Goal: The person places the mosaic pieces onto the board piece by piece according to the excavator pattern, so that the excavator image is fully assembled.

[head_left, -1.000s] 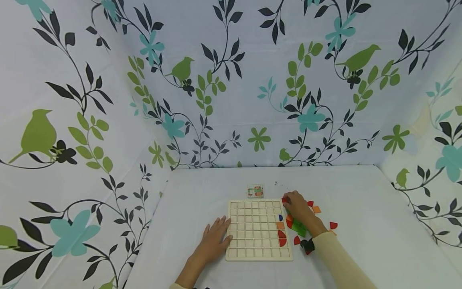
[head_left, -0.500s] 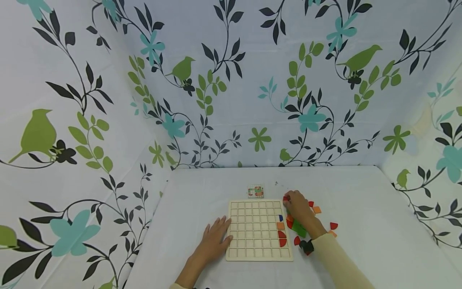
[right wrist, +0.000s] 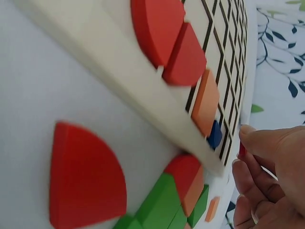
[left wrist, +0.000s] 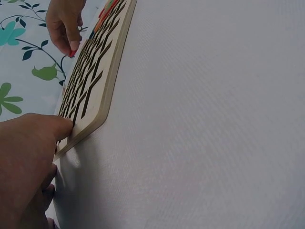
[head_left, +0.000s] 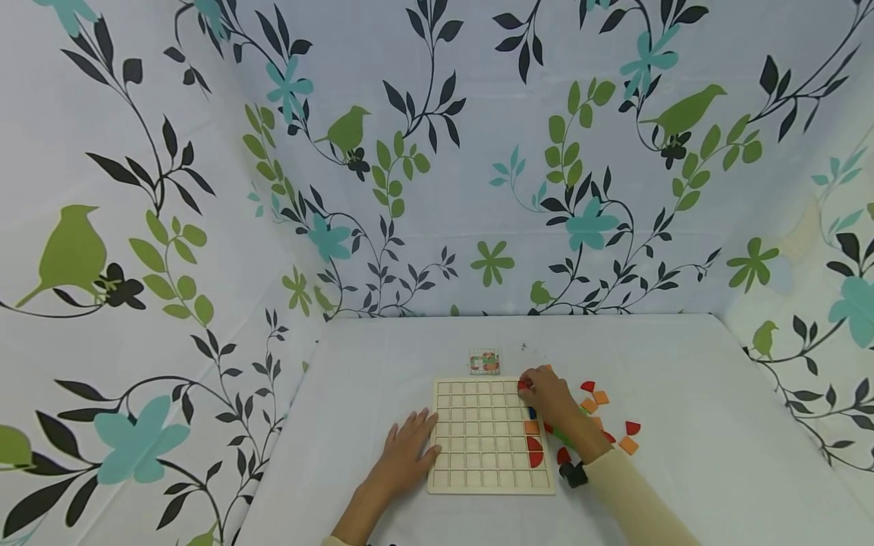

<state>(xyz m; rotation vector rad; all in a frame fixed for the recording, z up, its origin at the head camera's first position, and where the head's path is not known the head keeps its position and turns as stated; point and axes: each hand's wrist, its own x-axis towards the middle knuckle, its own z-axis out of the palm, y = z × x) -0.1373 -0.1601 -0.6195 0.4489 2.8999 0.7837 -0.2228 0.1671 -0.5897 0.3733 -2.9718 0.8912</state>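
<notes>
A wooden grid board (head_left: 471, 436) lies flat on the white table. My left hand (head_left: 403, 455) rests at its left edge with fingers extended, and in the left wrist view the thumb (left wrist: 59, 126) lies on the board's rim. Over the top right corner, my right hand (head_left: 551, 396) pinches a small red piece (right wrist: 242, 150) between thumb and fingertips; its full shape is hidden. Down the board's right column sit a blue piece (head_left: 532, 413), an orange square (head_left: 532, 428) and two red quarter-circles (right wrist: 159, 28), (right wrist: 187, 57).
Right of the board lie loose pieces: green ones (right wrist: 159, 200), orange squares (head_left: 628, 445), red quarter-circles (right wrist: 86, 176) and dark pieces (head_left: 573, 475). A small pattern card (head_left: 484, 362) lies behind the board. Patterned cloth (head_left: 410, 189) hangs around the table.
My right hand has moved left with the red piece, from beside the top right corner to over the board. More loose pieces show behind that hand. My left hand stays still.
</notes>
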